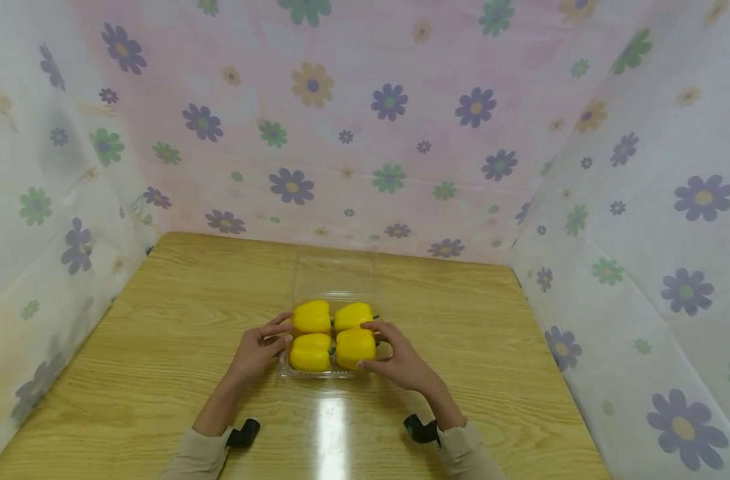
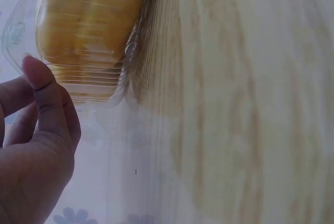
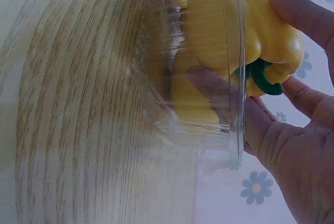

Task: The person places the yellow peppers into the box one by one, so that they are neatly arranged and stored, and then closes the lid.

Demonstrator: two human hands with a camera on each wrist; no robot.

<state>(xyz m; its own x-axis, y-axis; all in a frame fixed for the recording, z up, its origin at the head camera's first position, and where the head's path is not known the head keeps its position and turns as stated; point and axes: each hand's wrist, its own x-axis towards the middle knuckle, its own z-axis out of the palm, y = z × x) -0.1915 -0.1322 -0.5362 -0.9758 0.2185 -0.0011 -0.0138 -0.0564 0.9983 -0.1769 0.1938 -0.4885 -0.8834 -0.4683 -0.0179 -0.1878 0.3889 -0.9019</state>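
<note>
Yellow bell peppers fill a clear plastic clamshell box (image 1: 285,373) in two rows of two, its lid (image 1: 335,273) folded open at the back. My left hand (image 1: 252,352) is at the box's left side. In the left wrist view its thumb (image 2: 39,72) pinches the clear rim near a corner. My right hand (image 1: 405,363) grips the near right bell pepper (image 1: 355,349) between thumb and fingers. The right wrist view has this pepper (image 3: 276,25) standing partly above the rim (image 3: 239,109), green stem toward the palm; one finger shows through the plastic wall.
The box stands on a wood-grain table (image 1: 179,320). Flower-printed cloth (image 1: 353,147) hangs behind and along both sides of the table. Dark wrist mounts (image 1: 243,435) sit by both beige sleeves.
</note>
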